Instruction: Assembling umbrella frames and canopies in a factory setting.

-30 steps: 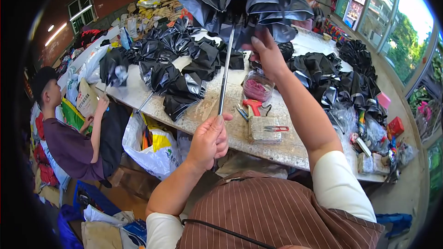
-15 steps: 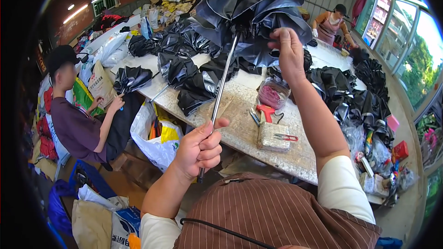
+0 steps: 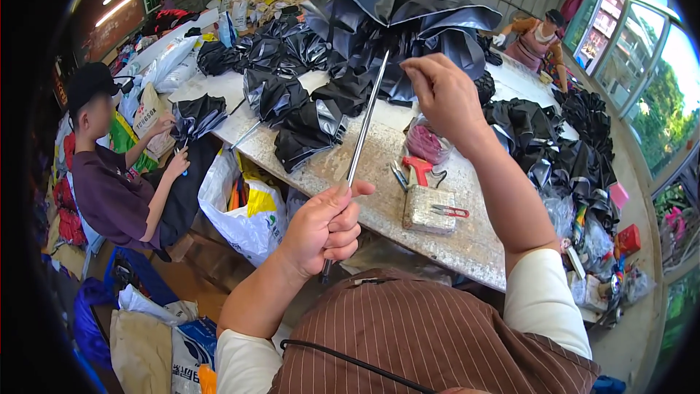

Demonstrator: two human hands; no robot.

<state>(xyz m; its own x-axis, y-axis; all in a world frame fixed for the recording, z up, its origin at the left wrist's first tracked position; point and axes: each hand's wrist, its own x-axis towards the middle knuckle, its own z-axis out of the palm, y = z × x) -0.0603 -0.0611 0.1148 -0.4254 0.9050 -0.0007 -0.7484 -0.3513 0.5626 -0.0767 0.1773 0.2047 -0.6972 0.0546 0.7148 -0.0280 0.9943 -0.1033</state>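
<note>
My left hand [image 3: 322, 230] is wrapped round the metal shaft of an umbrella [image 3: 369, 113], near its lower end. The shaft slants up and away, and the black canopy [image 3: 415, 4], silvery along its edges, hangs partly spread in loose folds above the table. Just below the canopy's right side is my right hand [image 3: 446, 102], its fingers bent and a little apart, with nothing visible in them. Whether its fingertips touch the canopy fabric, I cannot tell. The ribs under the canopy are mostly in shadow.
Several folded black umbrellas [image 3: 310, 135] lie on the worn table [image 3: 350, 190]. Near its front are a red-handled tool [image 3: 418, 169], thread snips [image 3: 450, 211] on a wrapped block [image 3: 429, 213], and a bag of pinkish material [image 3: 427, 142]. Co-workers stand at left [image 3: 117, 182] and far right [image 3: 536, 47].
The canopy and shaft have shifted slightly right. My right hand has moved left and down, its fingers now more bent. The co-worker at left has raised one hand to a folded umbrella.
</note>
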